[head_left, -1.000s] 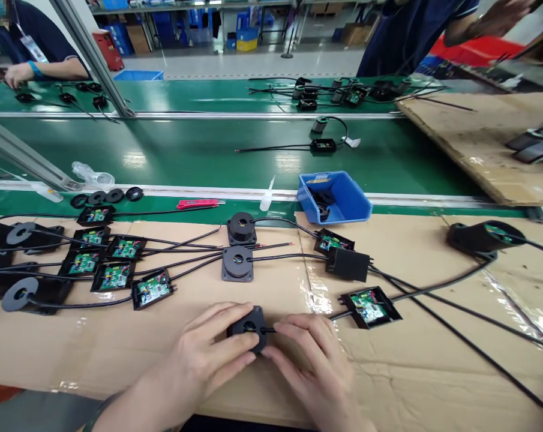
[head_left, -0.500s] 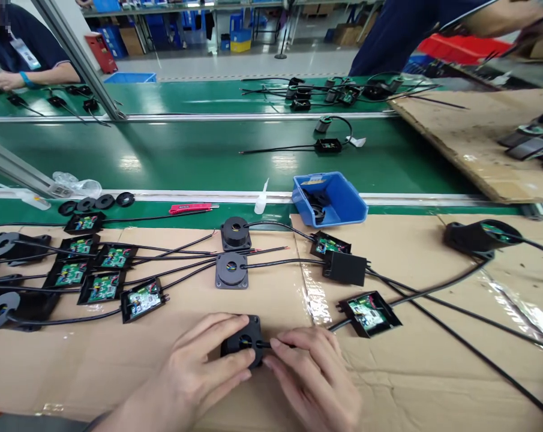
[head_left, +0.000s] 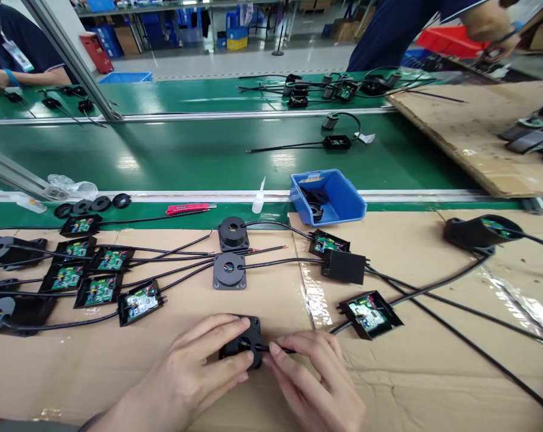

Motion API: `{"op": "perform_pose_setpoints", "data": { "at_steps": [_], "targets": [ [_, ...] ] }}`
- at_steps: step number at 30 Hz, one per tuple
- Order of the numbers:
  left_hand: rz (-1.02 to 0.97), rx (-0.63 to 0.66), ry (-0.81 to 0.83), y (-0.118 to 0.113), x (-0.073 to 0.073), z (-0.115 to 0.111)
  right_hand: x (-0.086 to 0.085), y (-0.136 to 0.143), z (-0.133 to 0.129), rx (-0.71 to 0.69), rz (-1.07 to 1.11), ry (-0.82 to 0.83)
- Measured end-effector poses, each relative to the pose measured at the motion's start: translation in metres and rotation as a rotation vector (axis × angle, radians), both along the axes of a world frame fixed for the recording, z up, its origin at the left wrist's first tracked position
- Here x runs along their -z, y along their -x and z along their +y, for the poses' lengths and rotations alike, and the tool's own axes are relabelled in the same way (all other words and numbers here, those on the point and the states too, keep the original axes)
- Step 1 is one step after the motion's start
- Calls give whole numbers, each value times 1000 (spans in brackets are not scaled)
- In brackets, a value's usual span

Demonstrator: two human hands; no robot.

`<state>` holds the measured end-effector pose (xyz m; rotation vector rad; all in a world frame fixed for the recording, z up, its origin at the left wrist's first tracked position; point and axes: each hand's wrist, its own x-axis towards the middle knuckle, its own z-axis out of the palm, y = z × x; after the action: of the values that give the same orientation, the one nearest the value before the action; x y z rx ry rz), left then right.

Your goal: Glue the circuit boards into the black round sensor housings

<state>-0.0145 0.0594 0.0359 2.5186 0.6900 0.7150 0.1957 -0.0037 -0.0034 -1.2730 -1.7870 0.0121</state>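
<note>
My left hand is closed around a square black housing with a round centre hole, pressed onto the cardboard. Coloured wires show inside that hole. Between the thumb and fingers of my right hand is the black cable, pinched right beside the housing. Past my right fingers a cable leads toward an open black box with a circuit board; part of its run is hidden. Just beyond my hands sit two similar flanged housings, one behind the other, with cables running right.
Several boxed circuit boards and cables lie left. A blue bin holding black rings, a dropper bottle and a red utility knife stand beyond. A green conveyor crosses behind; a co-worker's arm is far right.
My hands keep nearly the same hold on housing and cable. On the conveyor, the wired part has shifted slightly right. The far-right co-worker's arm has moved.
</note>
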Motion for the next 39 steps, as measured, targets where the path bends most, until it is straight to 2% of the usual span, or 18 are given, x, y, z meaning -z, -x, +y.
{"op": "perform_pose_setpoints", "data": {
  "at_steps": [4,9,12,16,19,22,28,31,33,35,39],
  "targets": [
    [-2,5,-19,-2,-2,3,1,1,0,-5,1,-5],
    [-50,2,-57,-2,5,5,3,3,0,1,19,5],
    [-9,-1,-96,-2,7,5,4,3,-1,-15,22,13],
    [88,7,-217,-7,2,4,4,1,-3,-33,23,17],
    [155,32,-248,-11,-3,5,4,0,-4,-42,22,19],
    [137,50,-261,-12,-2,7,3,-1,-5,-74,47,38],
    [155,156,-129,-10,6,15,1,-4,-5,-126,104,53],
    [108,198,-89,-10,12,20,0,-8,-7,-72,10,40],
    [60,182,-111,-10,18,20,-1,-9,-11,-33,-146,24],
    [6,121,-152,-9,26,17,0,-5,-16,-51,-282,1],
    [-77,38,-243,-3,42,6,0,14,-23,-31,-316,-42]
  ]
}}
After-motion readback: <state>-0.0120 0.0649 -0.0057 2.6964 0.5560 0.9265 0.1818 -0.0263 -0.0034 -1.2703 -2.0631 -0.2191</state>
